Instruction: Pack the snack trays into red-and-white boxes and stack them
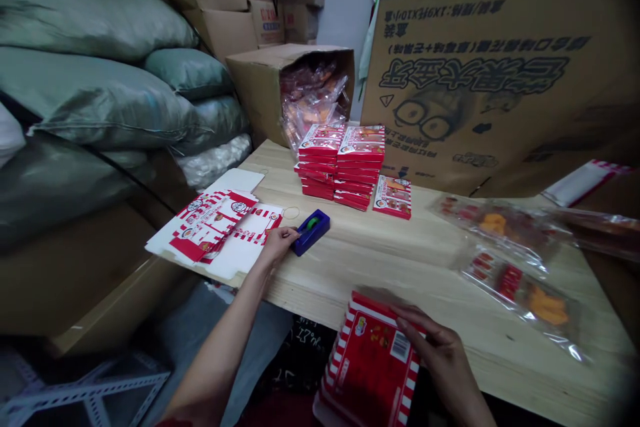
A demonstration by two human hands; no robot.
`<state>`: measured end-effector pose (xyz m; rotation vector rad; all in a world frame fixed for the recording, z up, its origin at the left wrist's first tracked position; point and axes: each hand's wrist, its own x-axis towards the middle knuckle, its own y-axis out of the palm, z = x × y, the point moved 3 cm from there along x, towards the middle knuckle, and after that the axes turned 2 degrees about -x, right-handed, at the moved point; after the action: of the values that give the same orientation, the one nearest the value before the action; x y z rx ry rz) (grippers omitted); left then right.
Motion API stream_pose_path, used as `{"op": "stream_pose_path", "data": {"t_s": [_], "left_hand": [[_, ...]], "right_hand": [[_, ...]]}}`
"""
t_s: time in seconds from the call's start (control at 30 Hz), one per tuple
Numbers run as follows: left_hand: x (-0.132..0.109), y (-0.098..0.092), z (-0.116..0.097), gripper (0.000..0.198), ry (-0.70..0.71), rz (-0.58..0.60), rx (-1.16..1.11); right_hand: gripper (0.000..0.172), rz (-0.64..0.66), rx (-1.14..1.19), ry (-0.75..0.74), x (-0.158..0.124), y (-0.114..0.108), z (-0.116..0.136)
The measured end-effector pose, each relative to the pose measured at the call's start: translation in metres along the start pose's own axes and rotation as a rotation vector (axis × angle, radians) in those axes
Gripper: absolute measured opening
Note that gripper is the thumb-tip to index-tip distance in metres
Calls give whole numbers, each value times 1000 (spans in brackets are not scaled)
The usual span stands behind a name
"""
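My left hand (280, 240) reaches across the wooden table (400, 260) and its fingers are closed on the end of a blue tape dispenser (311, 231) with a green roll. My right hand (435, 347) rests with fingers flat on top of a red and white striped carton (367, 367) at the table's near edge, holding it in place. A pile of flat unfolded red and white cartons (215, 223) lies just left of the dispenser.
Stacks of filled red boxes (343, 163) stand at the back, with one single box (393, 197) beside them. Clear snack packets (520, 267) lie on the right. An open cardboard box (295, 90) of packets, a big printed carton (500, 60) and grey sacks (100, 80) surround the table.
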<state>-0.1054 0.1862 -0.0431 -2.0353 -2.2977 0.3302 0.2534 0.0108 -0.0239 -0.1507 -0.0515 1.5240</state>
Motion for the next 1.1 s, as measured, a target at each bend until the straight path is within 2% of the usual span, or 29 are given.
{"op": "stream_pose_path", "data": {"t_s": [0.13,0.23,0.4,0.47,0.53,0.63,0.7,0.77,0.8,0.83,0.9,0.93,1.1], "left_hand": [[-7,-2,-2,47,-26,-7,-135],[-17,-4,6,46,-22,-35,-184],[-34,-10,24,35,23,-180,-143],[-42,-11,21,30,50,-246,-118],[-54,-6,6,26,84,-267,-120],[-85,19,-37,27,137,-187,-164],[-115,45,-71,27,164,-88,-211],[-143,72,-102,26,170,44,-371],[-154,85,-113,37,152,103,-450],[-161,96,-120,57,124,162,-510],[-167,111,-124,87,70,217,-574],[-166,116,-122,95,39,230,-576],[-153,121,-95,106,-82,292,-492]], "right_hand": [[26,-58,-16,-108,7,-2,24],[24,-99,-19,-165,13,-3,33],[15,-203,18,-232,16,6,45],[11,-294,14,-320,14,12,58],[12,-384,-36,-462,11,17,73],[23,-431,-194,-673,7,28,90],[35,-404,-317,-783,5,36,93],[44,-363,-411,-864,4,43,90],[47,-343,-442,-890,3,46,87],[49,-326,-461,-908,2,48,84],[52,-308,-471,-925,1,50,77],[54,-301,-469,-931,0,50,75],[55,-303,-448,-948,-8,48,77]]}}
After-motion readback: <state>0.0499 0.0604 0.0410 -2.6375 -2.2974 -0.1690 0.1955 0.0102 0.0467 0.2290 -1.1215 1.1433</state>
